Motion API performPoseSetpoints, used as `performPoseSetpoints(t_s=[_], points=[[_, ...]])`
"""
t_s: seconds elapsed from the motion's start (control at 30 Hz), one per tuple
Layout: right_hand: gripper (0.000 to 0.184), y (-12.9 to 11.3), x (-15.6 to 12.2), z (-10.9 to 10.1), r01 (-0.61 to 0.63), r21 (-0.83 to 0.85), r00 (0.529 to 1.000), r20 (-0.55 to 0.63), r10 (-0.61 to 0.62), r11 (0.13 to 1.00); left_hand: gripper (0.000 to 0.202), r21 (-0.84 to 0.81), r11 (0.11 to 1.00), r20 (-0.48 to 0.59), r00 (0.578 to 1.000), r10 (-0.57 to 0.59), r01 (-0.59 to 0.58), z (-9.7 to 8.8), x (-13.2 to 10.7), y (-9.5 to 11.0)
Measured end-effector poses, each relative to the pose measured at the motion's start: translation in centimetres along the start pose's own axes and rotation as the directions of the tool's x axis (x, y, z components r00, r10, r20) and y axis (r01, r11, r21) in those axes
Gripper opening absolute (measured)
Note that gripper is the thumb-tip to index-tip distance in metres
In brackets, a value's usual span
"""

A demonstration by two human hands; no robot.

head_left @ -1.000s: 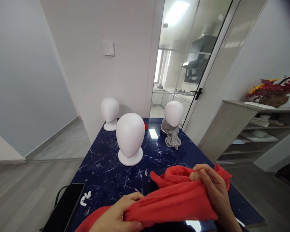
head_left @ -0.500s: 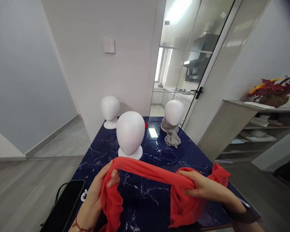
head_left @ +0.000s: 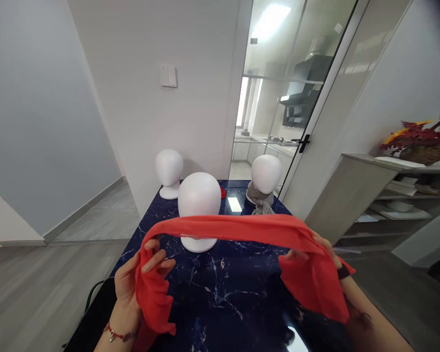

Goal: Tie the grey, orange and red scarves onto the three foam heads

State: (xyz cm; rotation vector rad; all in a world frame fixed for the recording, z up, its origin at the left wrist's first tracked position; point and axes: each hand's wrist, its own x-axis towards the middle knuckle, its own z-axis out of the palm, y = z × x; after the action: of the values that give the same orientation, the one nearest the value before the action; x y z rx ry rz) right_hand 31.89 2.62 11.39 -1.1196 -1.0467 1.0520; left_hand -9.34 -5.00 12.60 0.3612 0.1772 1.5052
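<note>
A red scarf [head_left: 227,228] is stretched between my two hands as a folded band, crossing in front of the nearest white mannequin head [head_left: 199,195]. My left hand [head_left: 146,266] grips one side, with the fingers curled round the cloth and a loose end hanging below. At the other side my right hand [head_left: 315,247] holds the scarf from beneath; the cloth drapes over it and hides most of its fingers. The band covers the lower part of the nearest head, and whether it touches the head I cannot tell.
On the dark blue marbled table [head_left: 220,293] a second bare mannequin head [head_left: 169,168] stands at back left. Another head [head_left: 266,172], with a grey scarf [head_left: 258,195] knotted at its neck, is at back right. A small red item [head_left: 223,192] lies behind the nearest head.
Both hands have moved outward, and the right has risen with its end of the scarf. The red band is now longer, higher and nearly level in front of the head.
</note>
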Motion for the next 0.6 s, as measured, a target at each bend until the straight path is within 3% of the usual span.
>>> performPoseSetpoints(t_s=[0.03,0.13,0.23,0.33,0.47,0.6], points=[[0.031,-0.8,0.8,0.7,-0.059,0.051,0.992,0.112,0.053,0.997,0.017,-0.011,1.000,0.030,0.999,0.016,-0.016,0.1,0.3,0.3],[0.028,-4.0,4.2,3.4,-0.224,0.233,0.902,0.418,0.111,0.946,0.013,-0.070,0.997,0.083,0.995,0.046,-0.041,1.4,2.0,1.3],[0.022,-7.0,8.6,6.6,-0.243,0.328,0.860,0.508,0.046,0.913,0.017,-0.117,0.991,0.093,0.993,0.076,-0.065,3.2,5.4,2.7],[0.019,-8.2,13.0,10.5,-0.201,0.382,0.861,0.509,-0.024,0.902,0.027,-0.108,0.994,0.105,0.994,-0.016,0.027,4.0,9.7,4.4],[0.017,-6.2,16.8,15.6,-0.151,0.304,0.912,0.409,0.015,0.941,0.028,-0.074,0.996,0.003,0.999,-0.051,0.051,2.1,15.3,5.8],[0.013,-1.4,17.4,18.4,-0.169,0.195,0.915,0.396,0.080,0.966,0.024,0.149,0.986,-0.214,0.976,-0.046,0.079,-1.5,17.8,5.3]])
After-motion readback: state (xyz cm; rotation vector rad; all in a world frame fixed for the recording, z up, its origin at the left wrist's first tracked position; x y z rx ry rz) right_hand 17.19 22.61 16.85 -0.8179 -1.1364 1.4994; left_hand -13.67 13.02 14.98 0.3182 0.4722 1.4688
